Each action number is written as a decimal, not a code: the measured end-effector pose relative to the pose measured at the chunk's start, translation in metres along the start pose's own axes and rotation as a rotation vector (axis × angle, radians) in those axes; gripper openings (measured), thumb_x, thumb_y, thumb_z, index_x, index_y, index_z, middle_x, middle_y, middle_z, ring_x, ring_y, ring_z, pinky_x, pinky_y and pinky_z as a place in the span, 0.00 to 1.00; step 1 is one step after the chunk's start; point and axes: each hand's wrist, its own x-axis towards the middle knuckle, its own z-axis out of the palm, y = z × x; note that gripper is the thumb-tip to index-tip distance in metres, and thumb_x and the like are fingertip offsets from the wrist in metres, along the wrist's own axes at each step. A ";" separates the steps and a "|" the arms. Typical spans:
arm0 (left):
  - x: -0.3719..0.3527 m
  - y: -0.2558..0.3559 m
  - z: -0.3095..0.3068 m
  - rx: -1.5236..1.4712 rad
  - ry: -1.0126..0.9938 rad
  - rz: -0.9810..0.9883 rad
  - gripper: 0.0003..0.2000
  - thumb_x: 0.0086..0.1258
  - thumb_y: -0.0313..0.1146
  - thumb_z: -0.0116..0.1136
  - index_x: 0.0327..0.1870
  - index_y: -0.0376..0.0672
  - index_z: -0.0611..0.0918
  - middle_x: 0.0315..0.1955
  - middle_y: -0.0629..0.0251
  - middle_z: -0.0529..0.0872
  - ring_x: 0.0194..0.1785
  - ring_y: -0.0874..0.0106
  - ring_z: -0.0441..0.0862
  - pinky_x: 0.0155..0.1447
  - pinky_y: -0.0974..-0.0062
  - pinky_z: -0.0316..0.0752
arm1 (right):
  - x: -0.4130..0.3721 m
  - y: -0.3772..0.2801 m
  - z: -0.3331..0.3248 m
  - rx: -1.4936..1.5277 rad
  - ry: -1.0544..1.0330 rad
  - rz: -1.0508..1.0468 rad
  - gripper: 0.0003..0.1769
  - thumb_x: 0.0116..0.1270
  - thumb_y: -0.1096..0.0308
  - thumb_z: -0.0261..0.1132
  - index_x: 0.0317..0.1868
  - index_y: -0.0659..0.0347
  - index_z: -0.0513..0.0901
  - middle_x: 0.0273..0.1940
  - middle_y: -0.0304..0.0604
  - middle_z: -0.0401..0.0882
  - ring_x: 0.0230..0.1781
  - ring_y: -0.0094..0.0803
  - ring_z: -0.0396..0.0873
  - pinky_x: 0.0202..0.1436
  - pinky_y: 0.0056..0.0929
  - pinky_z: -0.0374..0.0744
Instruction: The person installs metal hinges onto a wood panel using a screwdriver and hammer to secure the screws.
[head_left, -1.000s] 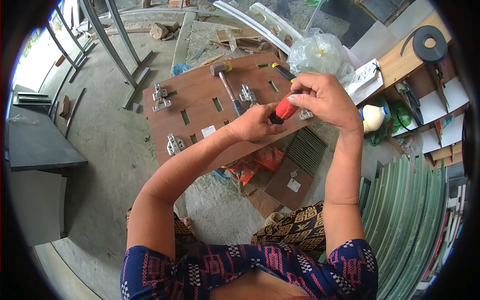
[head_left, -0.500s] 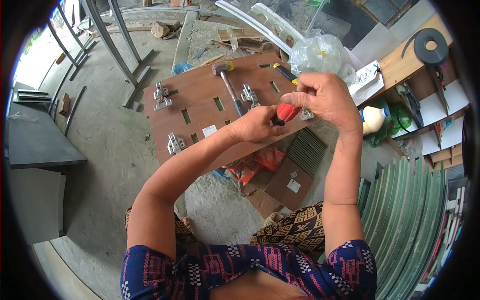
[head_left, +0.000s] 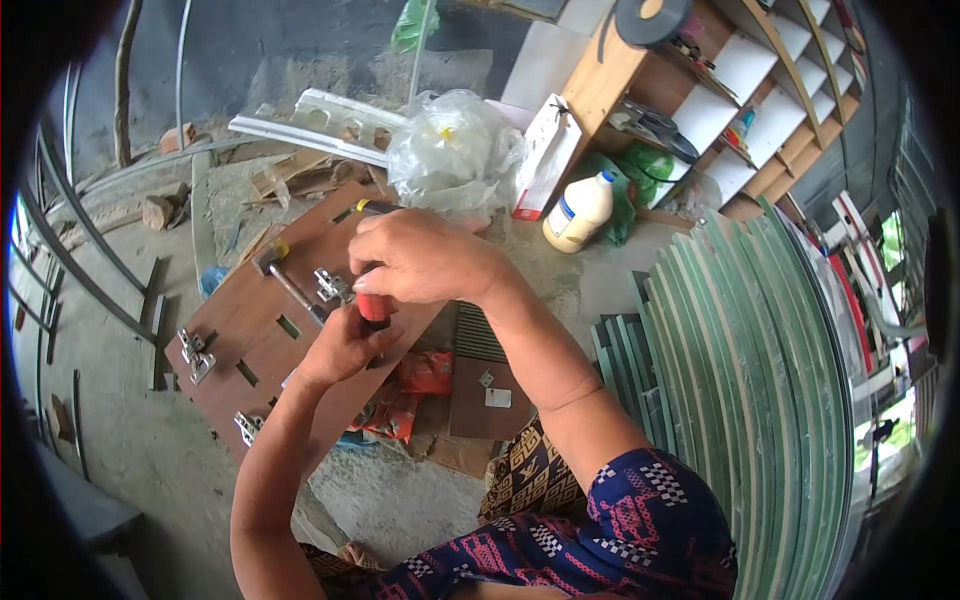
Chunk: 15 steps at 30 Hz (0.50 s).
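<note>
A red-handled screwdriver (head_left: 374, 307) stands roughly upright over the right part of a brown slotted board (head_left: 235, 315). My right hand (head_left: 420, 255) is closed round the top of its handle. Just below, my left hand (head_left: 343, 345) closes on the lower part; the tip is hidden behind the fingers. Metal cabinet hinges sit on the board: one hinge (head_left: 332, 285) beside my hands, another hinge (head_left: 196, 356) at the left edge, and a third hinge (head_left: 248, 427) near the front corner. A hammer (head_left: 285, 278) lies across the board, partly behind my left hand.
A tool with a yellow and black end (head_left: 377, 207) lies by the board's far edge. Beyond are a clear plastic bag (head_left: 450, 145), a white jug (head_left: 580, 212) and wooden shelving (head_left: 600, 85). Green-edged panels (head_left: 740, 340) are stacked at right; red packets (head_left: 425, 372) lie below the board.
The view has swung to the right, so the board and hands appear further left. My right hand has come down over the screwdriver's handle, which now stands more upright.
</note>
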 end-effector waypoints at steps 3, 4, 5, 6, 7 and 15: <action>-0.002 0.012 -0.001 0.035 -0.022 -0.113 0.17 0.66 0.33 0.63 0.52 0.35 0.76 0.40 0.66 0.81 0.44 0.79 0.76 0.50 0.75 0.74 | 0.000 -0.001 -0.001 0.000 -0.017 0.063 0.12 0.53 0.64 0.67 0.28 0.66 0.81 0.31 0.51 0.79 0.35 0.48 0.80 0.40 0.40 0.76; -0.001 0.012 -0.001 0.032 -0.024 -0.114 0.17 0.67 0.33 0.63 0.52 0.35 0.76 0.40 0.66 0.81 0.44 0.78 0.76 0.50 0.76 0.74 | 0.001 -0.001 0.000 0.009 -0.023 0.081 0.12 0.53 0.63 0.67 0.27 0.66 0.81 0.31 0.51 0.80 0.34 0.48 0.80 0.40 0.40 0.76; -0.001 0.011 -0.002 0.029 -0.024 -0.117 0.17 0.67 0.33 0.63 0.52 0.35 0.76 0.41 0.66 0.81 0.44 0.78 0.76 0.50 0.76 0.74 | 0.001 0.000 0.001 -0.015 0.024 0.060 0.13 0.51 0.62 0.69 0.25 0.64 0.80 0.27 0.50 0.80 0.32 0.47 0.81 0.38 0.40 0.76; -0.001 0.011 -0.002 0.026 -0.021 -0.122 0.17 0.67 0.34 0.63 0.52 0.35 0.76 0.41 0.66 0.81 0.45 0.78 0.76 0.51 0.76 0.74 | 0.001 0.002 0.002 -0.024 0.031 0.058 0.14 0.51 0.60 0.69 0.25 0.64 0.80 0.26 0.50 0.80 0.31 0.47 0.81 0.37 0.40 0.76; -0.001 0.011 -0.001 0.003 -0.022 -0.131 0.18 0.67 0.34 0.64 0.53 0.35 0.75 0.40 0.66 0.80 0.44 0.78 0.76 0.50 0.76 0.74 | 0.001 0.004 0.002 -0.031 0.036 0.053 0.15 0.50 0.59 0.70 0.24 0.64 0.80 0.24 0.49 0.80 0.30 0.47 0.81 0.36 0.40 0.76; 0.002 0.015 0.008 -0.004 0.011 -0.119 0.15 0.67 0.33 0.64 0.50 0.39 0.75 0.34 0.71 0.77 0.34 0.80 0.74 0.37 0.79 0.71 | -0.004 0.005 -0.004 -0.135 0.072 0.030 0.22 0.50 0.50 0.72 0.24 0.62 0.80 0.22 0.46 0.79 0.25 0.45 0.80 0.32 0.39 0.76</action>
